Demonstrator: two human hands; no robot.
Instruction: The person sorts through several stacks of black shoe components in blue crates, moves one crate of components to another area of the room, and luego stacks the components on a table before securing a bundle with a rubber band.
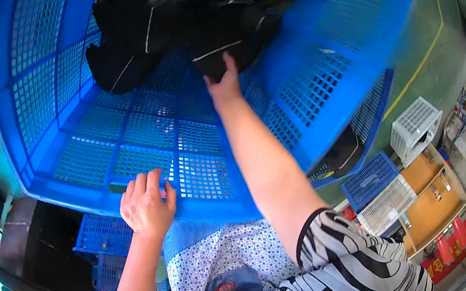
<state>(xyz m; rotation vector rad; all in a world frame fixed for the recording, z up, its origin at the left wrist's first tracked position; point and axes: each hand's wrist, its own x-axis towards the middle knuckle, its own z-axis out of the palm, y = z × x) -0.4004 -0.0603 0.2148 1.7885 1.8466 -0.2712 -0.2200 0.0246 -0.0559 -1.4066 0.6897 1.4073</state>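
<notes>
A big blue plastic basket [329,122] with mesh walls fills the upper view. Black bundles [125,61], which look like folded fabric tied with thin white bands, are heaped at its far end. My right hand [226,87] reaches into the basket, thumb and fingers spread at the near edge of one black bundle [223,57]; some fingertips are hidden against it. At the near left, my left hand [148,203] lies over the basket's rim, its fingers bent over the edge and their tips out of sight.
Below the basket on the right is another blue crate [383,97] holding black material. Beyond it are a white basket [413,123], a blue basket [370,180] and a wooden shelf [437,206]. Blue crates [102,237] stand at lower left, near a dark table [32,243].
</notes>
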